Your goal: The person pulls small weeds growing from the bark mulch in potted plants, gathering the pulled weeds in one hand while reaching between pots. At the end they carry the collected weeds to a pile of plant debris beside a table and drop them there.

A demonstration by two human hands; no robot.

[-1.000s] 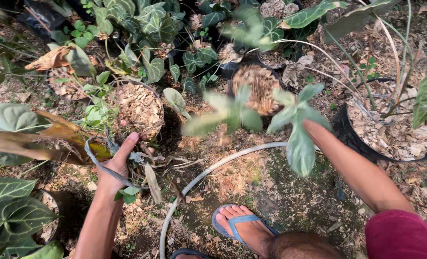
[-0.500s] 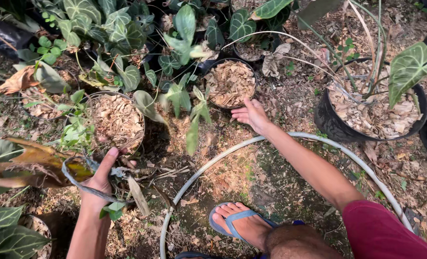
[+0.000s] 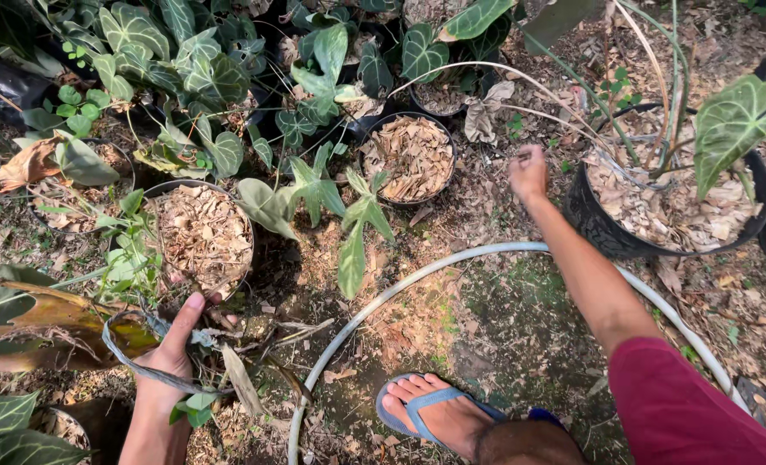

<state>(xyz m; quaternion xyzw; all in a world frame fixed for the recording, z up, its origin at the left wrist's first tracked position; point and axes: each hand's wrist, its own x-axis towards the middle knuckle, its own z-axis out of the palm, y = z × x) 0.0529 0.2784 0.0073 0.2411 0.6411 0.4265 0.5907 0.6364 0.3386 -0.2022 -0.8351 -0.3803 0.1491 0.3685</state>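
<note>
At eight o'clock the left hand (image 3: 173, 349) closes its fingers on a grey strap (image 3: 133, 366), just below a pot of dry leaves (image 3: 200, 234). A white hose (image 3: 417, 277) arcs through the centre. At one o'clock the right hand (image 3: 529, 170) is loosely curled, holding nothing, beside a black pot (image 3: 611, 237).

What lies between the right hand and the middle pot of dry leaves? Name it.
In the head view, between the right hand and the middle pot, only a withered pale leaf and dry litter.
</note>
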